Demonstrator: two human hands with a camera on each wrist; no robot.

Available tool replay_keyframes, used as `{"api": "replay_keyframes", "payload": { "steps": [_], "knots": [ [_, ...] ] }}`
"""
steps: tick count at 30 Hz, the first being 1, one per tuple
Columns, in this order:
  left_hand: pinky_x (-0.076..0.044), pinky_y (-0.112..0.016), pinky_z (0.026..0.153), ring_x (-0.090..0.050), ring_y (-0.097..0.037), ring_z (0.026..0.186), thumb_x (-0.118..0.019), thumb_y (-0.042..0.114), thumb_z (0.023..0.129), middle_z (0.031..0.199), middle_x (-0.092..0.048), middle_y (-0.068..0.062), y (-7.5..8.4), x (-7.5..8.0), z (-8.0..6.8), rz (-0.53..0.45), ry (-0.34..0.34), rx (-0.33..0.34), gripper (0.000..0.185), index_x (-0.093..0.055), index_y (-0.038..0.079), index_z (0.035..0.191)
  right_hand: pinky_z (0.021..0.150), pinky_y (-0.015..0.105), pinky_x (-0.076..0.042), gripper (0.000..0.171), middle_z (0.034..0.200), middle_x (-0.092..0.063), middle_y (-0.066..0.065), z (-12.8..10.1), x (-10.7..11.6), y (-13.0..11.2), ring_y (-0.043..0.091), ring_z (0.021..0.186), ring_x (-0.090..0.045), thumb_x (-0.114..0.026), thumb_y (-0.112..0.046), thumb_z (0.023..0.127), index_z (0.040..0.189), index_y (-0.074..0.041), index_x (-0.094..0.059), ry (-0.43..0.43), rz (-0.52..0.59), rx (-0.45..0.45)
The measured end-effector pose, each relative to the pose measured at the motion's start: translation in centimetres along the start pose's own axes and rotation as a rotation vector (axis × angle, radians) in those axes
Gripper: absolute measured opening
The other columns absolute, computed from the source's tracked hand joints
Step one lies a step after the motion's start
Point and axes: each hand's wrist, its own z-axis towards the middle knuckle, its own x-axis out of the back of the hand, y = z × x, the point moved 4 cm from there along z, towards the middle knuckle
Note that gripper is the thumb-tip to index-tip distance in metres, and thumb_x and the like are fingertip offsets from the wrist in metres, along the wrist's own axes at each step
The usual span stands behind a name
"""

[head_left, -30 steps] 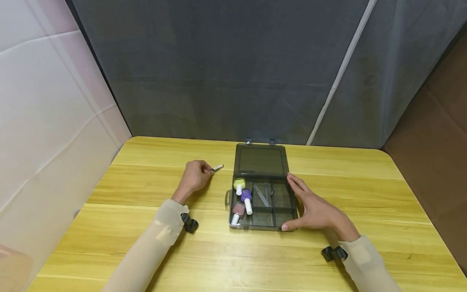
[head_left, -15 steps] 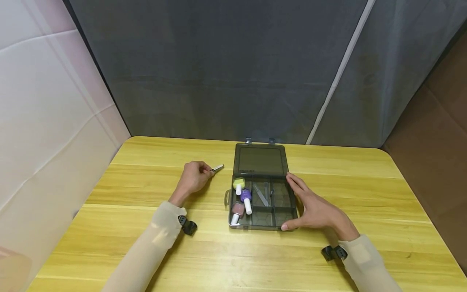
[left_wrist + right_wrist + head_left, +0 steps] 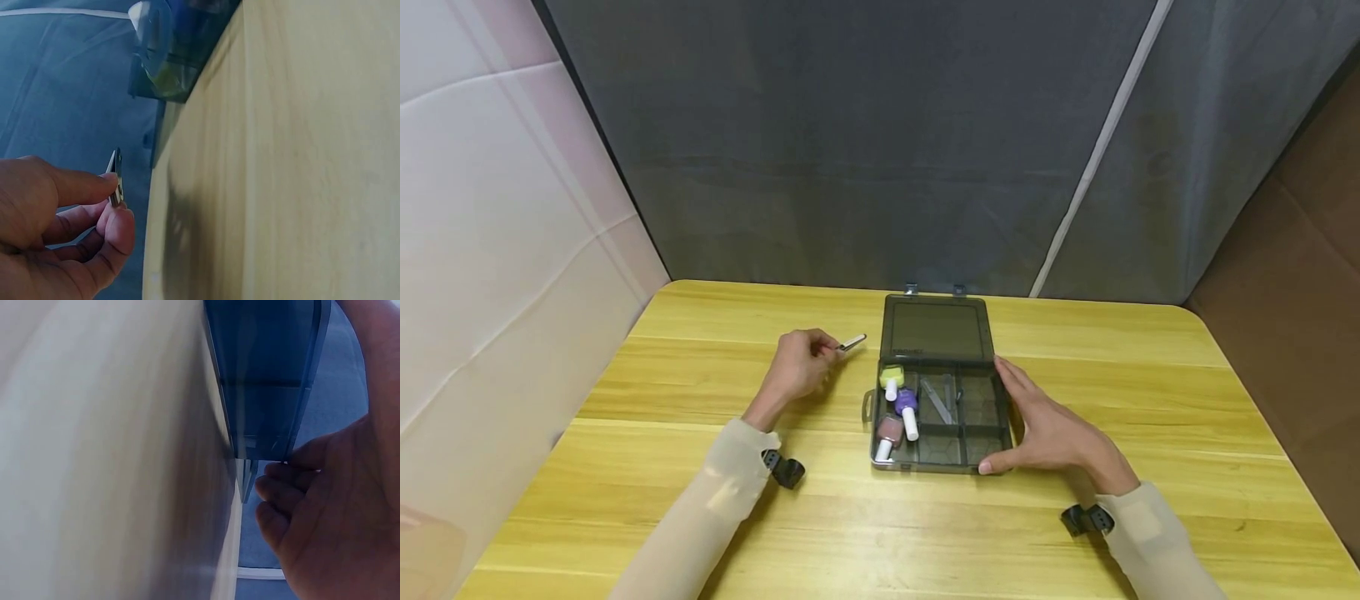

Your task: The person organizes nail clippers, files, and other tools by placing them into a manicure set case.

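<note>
Pinched at its near end by the left hand (image 3: 797, 364), just left of the open organiser box (image 3: 940, 417), the small metal tool (image 3: 851, 342) looks light, stiff and slippery, while the right hand (image 3: 1048, 429) steadies the box's right side with relaxed fingers.

Head view's evenly lit and sharp, soft shadows under both hands. Wrist views are blurry up close, table (image 3: 112, 450) smeared near the right hand (image 3: 337, 506).

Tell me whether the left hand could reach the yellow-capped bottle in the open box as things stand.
Probably yes: the yellow-capped bottle lies uncovered in the open box beside the left hand, but that hand already pinches a small metal tool.
</note>
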Motion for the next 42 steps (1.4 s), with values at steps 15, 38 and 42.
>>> {"api": "replay_keyframes", "payload": {
  "steps": [15,38,42],
  "knots": [
    [-0.049,-0.026,0.065,-0.057,-0.017,0.075,-0.073,0.01,0.095,0.088,-0.069,-0.01,2.9,-0.3,-1.7,-0.075,-0.049,-0.025,0.011,-0.074,0.001,0.1,0.116,0.063,-0.037,0.149,0.174,-0.001,0.008,0.1,-0.1,0.0,0.038,0.158,-0.019,-0.083,-0.078,0.06,0.167,-0.018,0.001,-0.002,0.004,0.005],
    [-0.051,-0.023,0.063,-0.061,-0.013,0.07,-0.067,0.0,0.092,0.09,-0.077,-0.011,7.4,-1.8,-3.8,-0.132,-0.123,-0.2,0.008,-0.075,0.0,0.096,0.119,0.061,-0.034,0.148,0.175,0.001,0.004,0.3,0.0,-0.5,0.035,0.159,-0.016,-0.082,-0.08,0.06,0.167,-0.018,0.001,-0.015,0.0,0.02],
    [-0.051,-0.023,0.064,-0.059,-0.012,0.07,-0.066,0.0,0.092,0.091,-0.077,-0.011,8.0,-2.5,-3.7,-0.128,-0.133,-0.205,0.009,-0.075,0.0,0.096,0.119,0.061,-0.034,0.148,0.175,0.001,0.003,0.3,0.0,-0.6,0.036,0.159,-0.016,-0.083,-0.079,0.06,0.167,-0.019,0.001,-0.02,0.007,0.014]
  ]
}}
